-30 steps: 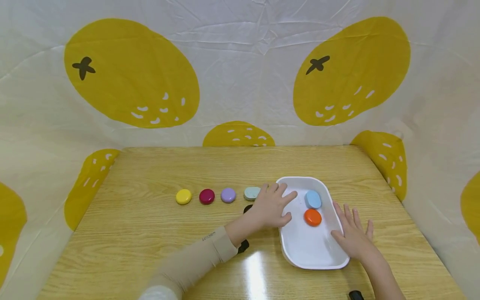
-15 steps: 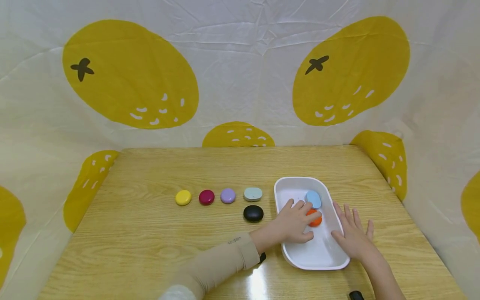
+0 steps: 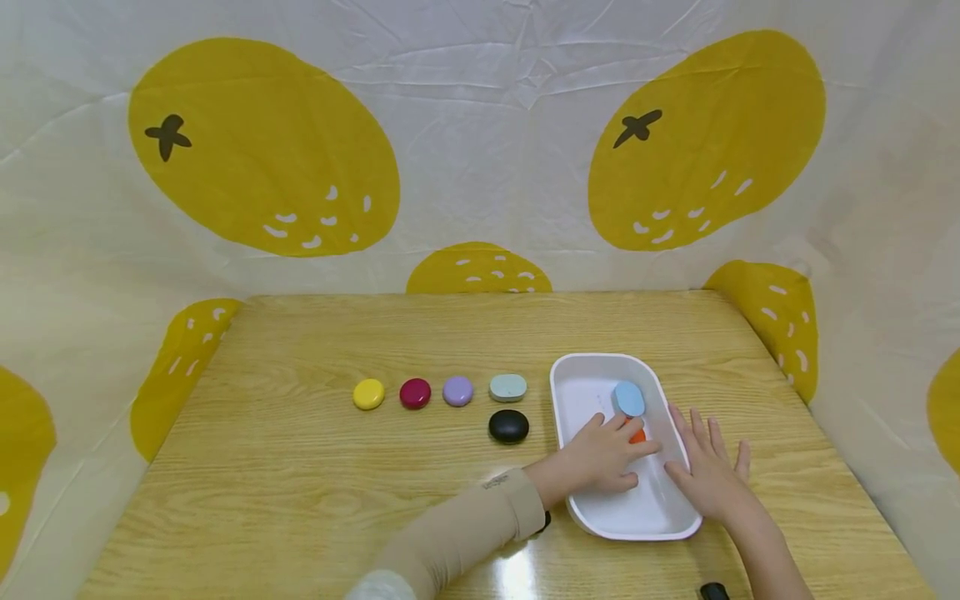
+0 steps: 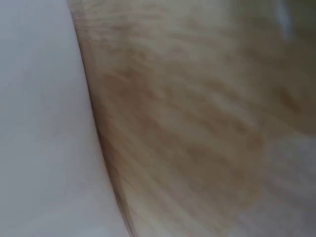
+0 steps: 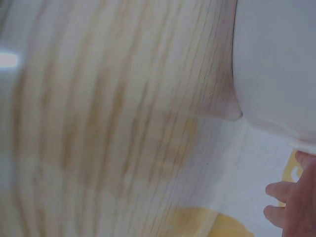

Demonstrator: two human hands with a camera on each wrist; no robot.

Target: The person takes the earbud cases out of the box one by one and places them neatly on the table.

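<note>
My left hand reaches into the white tray from its left side, fingers spread. Its fingertips lie over an orange disc and hide much of it; a grip on it does not show. Just behind, a light blue rounded piece sits on the tray floor. Against the tray's right wall rests my right hand, fingers extended. The right wrist view shows some fingers by the tray's outer wall. No fingers appear in the left wrist view, only tray wall and table.
Left of the tray, a yellow disc, a dark red disc, a purple disc and a pale green oval form a row. A black oval lies in front of the green one. A patterned cloth hangs behind the table.
My left hand has moved right, from the tray's left rim to over the orange disc, uncovering the black oval. My right hand stays at the tray's right side.
</note>
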